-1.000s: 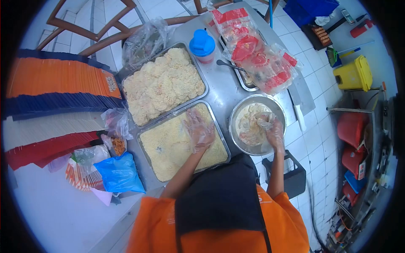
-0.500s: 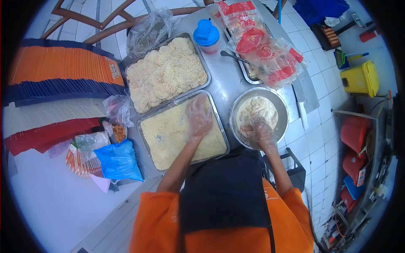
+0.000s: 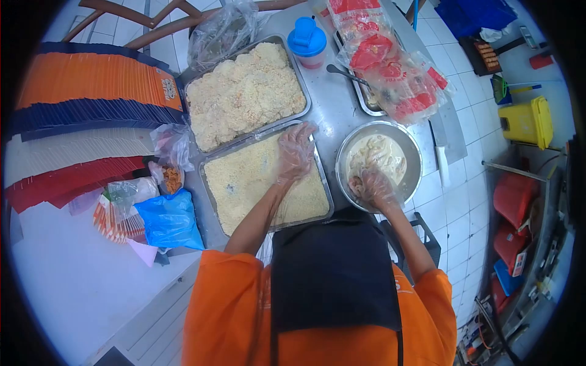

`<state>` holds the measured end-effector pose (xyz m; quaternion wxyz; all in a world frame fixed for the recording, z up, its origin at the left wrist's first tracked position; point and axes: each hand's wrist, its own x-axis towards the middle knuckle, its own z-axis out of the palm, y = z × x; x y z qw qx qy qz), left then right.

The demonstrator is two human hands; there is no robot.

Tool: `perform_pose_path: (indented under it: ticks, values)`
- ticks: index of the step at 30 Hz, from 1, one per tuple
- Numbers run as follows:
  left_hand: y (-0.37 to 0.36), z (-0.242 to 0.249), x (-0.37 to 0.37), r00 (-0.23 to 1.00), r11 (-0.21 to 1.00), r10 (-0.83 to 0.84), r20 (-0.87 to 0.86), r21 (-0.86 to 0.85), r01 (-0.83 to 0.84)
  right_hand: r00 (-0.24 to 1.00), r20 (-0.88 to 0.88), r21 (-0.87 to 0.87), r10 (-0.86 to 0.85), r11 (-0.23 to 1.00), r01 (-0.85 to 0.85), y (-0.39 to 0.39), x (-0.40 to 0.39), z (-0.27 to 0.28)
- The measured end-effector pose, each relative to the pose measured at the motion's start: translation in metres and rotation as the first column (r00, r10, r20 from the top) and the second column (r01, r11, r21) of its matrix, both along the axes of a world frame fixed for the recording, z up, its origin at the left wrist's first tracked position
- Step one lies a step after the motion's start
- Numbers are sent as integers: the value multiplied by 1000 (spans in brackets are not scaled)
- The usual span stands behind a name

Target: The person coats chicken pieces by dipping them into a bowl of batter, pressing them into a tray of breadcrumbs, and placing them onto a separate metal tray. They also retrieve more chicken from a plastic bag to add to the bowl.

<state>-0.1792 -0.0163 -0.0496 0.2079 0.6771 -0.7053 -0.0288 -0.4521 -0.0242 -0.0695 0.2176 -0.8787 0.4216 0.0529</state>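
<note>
My left hand [image 3: 295,152], in a clear plastic glove, lies over the right part of a metal tray of pale crumbs [image 3: 244,183], its fingers spread near the tray's upper right rim. Inside a steel bowl [image 3: 417,160], my gloved right hand [image 3: 373,186] has its fingers curled at pieces in creamy batter [image 3: 384,152]; a piece shows by the fingertips at the bowl's lower left. Behind the crumb tray stands a second tray heaped with crumb-coated pieces [image 3: 244,91].
A blue-lidded cup [image 3: 307,41], a dark spoon [image 3: 347,74] and red-printed plastic bags [image 3: 403,85] stand or lie at the back. A knife [image 3: 442,165] lies right of the bowl. Stacked folded cartons [image 3: 97,79] and a blue bag [image 3: 171,219] are on the left.
My left hand has shifted slightly up toward the tray's upper right rim. My right hand remains in the bowl, slightly lower left. The whole view has moved a little.
</note>
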Motion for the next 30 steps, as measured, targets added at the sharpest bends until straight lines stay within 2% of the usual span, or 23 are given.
perform_pose_path:
  ticks: [1,2,3,4,6,7,9,10,12,13,14,15,16,19,20,22,24,26,28,29,30]
  values:
    - [0,-2,3,1000,1000,-3,6,-10,3,1000,22,54,-10,999,9,-2,2,-1]
    - [0,-8,9,985,995,94,-142,-17,-97,1000,28,42,-14,999,12,-4,4,-1]
    - [2,-16,15,940,981,183,-288,-8,-194,998,-5,118,-58,991,59,-8,7,2]
    - [12,-27,22,942,982,178,-285,-17,-190,994,-42,194,-99,975,106,-10,11,10]
    - [37,-41,36,848,887,460,-263,186,-423,994,-68,239,-86,966,100,-16,17,34]
    - [41,-25,37,848,887,460,-265,177,-426,993,-99,288,-69,953,95,-20,19,43]
    - [51,1,37,881,759,473,-2,509,-406,992,-106,328,-69,939,101,-26,20,38]
    - [49,2,38,879,761,476,-4,503,-410,991,-112,374,-74,921,111,-27,20,36]
    - [35,9,39,925,654,368,90,682,-326,993,-84,342,-87,933,111,-25,14,37]
    - [33,16,41,924,658,371,88,678,-329,993,-60,314,-101,942,115,-24,11,38]
    - [30,23,43,960,640,281,-8,746,-182,993,-59,307,-100,945,113,-21,7,36]
    - [29,30,44,975,606,192,-110,795,-30,985,-41,238,-167,956,172,-17,5,39]
    - [32,28,50,976,612,190,-110,790,-30,972,-18,169,-235,957,234,-14,6,41]
    - [47,28,69,912,770,243,-332,638,27,960,-26,211,-280,937,279,-17,3,85]
    - [52,34,75,879,810,245,-409,584,46,960,-20,208,-278,938,276,-16,0,81]
    - [58,58,82,821,886,209,-532,458,71,916,172,171,-363,927,335,-16,-8,72]
    - [66,83,83,792,941,141,-594,329,79,884,222,155,-411,910,384,-12,-6,89]
    - [77,93,78,793,968,87,-603,241,77,847,267,138,-459,888,438,-10,-4,106]
    - [92,88,72,796,974,58,-602,210,88,810,317,204,-494,869,450,-10,-5,114]
    - [103,75,68,880,970,18,-474,222,100,809,316,196,-495,869,455,-12,-6,117]
    - [112,62,64,943,966,-25,-332,234,108,872,167,243,-460,877,415,-15,-6,120]
